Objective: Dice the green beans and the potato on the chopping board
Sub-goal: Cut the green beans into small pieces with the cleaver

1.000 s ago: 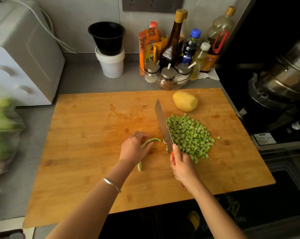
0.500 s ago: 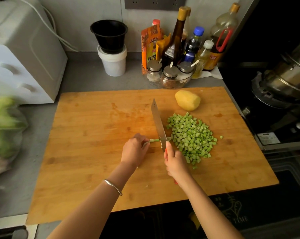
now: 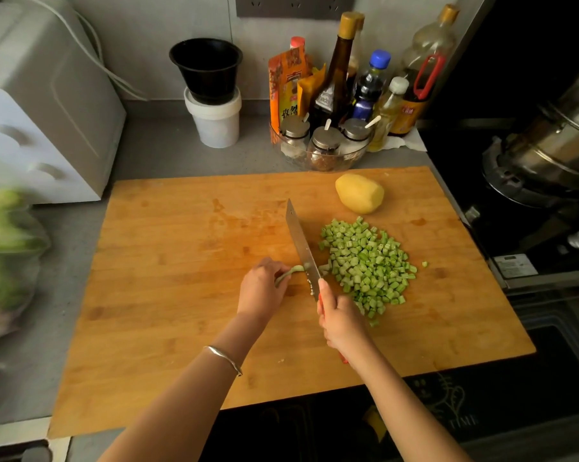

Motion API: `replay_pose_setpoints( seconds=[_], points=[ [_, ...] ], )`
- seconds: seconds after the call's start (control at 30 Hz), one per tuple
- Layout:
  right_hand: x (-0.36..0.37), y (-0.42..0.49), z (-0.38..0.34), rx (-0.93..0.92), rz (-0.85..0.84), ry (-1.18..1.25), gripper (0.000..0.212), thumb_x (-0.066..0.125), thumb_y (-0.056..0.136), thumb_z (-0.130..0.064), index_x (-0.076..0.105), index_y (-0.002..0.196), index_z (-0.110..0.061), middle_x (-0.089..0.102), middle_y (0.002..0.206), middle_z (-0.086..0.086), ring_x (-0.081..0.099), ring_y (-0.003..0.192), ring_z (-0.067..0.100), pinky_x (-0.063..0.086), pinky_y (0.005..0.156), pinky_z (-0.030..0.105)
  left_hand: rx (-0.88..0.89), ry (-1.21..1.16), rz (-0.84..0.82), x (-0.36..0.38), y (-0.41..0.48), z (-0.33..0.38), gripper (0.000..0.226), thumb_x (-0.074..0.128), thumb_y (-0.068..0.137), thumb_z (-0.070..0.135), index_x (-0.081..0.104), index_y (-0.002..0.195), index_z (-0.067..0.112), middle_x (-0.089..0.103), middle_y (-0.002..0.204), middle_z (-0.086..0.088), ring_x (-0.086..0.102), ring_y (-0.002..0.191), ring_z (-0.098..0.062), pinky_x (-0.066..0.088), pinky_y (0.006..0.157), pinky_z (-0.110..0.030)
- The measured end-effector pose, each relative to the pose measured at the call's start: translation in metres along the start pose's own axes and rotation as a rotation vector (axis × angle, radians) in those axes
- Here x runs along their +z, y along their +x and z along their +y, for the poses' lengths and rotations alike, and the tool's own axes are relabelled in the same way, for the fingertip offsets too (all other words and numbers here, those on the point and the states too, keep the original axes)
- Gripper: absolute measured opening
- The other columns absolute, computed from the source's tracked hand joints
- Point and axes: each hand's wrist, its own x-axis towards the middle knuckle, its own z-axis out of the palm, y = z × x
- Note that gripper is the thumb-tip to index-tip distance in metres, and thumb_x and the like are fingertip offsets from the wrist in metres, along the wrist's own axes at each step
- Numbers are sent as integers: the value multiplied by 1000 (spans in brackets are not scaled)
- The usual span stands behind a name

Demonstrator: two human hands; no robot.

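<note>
Wooden board [image 3: 168, 295]; one potato [image 3: 359, 194], one knife [image 3: 299, 243], one bean [image 3: 294, 270]

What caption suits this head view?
The cleaver in right hand slices green bean held by left hand, beside diced bean pile; peeled potato whole.

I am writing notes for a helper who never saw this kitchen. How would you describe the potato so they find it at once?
Find the wooden chopping board on the grey counter. Near its far right corner, in front of the glass bowl of spice jars, lies the peeled potato. It is one whole, smooth, pale yellow lump, unlike the heap of diced green beans nearby.
</note>
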Motion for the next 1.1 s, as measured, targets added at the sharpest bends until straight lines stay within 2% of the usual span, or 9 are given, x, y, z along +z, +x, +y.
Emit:
replay_pose_setpoints(
  seconds=[0.23, 0.37, 0.63, 0.87, 0.97, 1.1],
  points=[
    [0, -1, 2, -17, 10, 46, 59, 31, 97, -60, 45, 61, -17, 37, 37, -8, 36, 37, 11, 27, 46, 29, -3, -20, -5, 0, 4, 1, 13, 68, 86, 20, 73, 97, 15, 65, 89, -3, 61, 76, -20, 51, 65, -33],
    [-7, -10, 0, -37, -25, 86, 57, 31, 98, -58, 45, 63, -16, 37, 41, -8, 35, 39, 12, 27, 46, 28, -43, -50, 25, 3, 6, 2, 6, 70, 84, 18, 71, 90, 15, 66, 82, 1, 57, 69, -16, 48, 61, -30],
    [0, -4, -5, 14, -35, -5, 60, 31, 97, -62, 45, 60, -17, 39, 36, -9, 37, 39, 11, 28, 46, 27, -44, -74, 62, 6, 3, 1, 3, 72, 82, 15, 72, 83, 13, 68, 78, -1, 61, 69, -18, 46, 61, -28],
    [-11, 7, -8, 40, -36, 22, 58, 31, 98, -60, 46, 63, -16, 38, 43, -7, 34, 38, 13, 26, 46, 27, -32, -39, 19, 3, 9, 0, 8, 70, 84, 24, 71, 90, 18, 68, 87, 1, 61, 80, -17, 45, 63, -27],
    [-25, 8, -8, 78, -26, 121, 55, 33, 99, -57, 45, 66, -14, 33, 45, -4, 28, 34, 12, 20, 40, 21, -21, -63, -2, 3, 12, 1, 17, 72, 83, 29, 69, 98, 21, 66, 93, 2, 58, 86, -15, 45, 68, -26],
    [-33, -1, -11, 48, -79, 183, 54, 33, 99, -55, 46, 69, -12, 34, 46, -4, 27, 35, 11, 19, 41, 22, 32, -49, 56, -4, 0, -5, 28, 74, 80, 33, 67, 103, 18, 62, 94, 6, 53, 86, -12, 46, 73, -26]
  ],
)
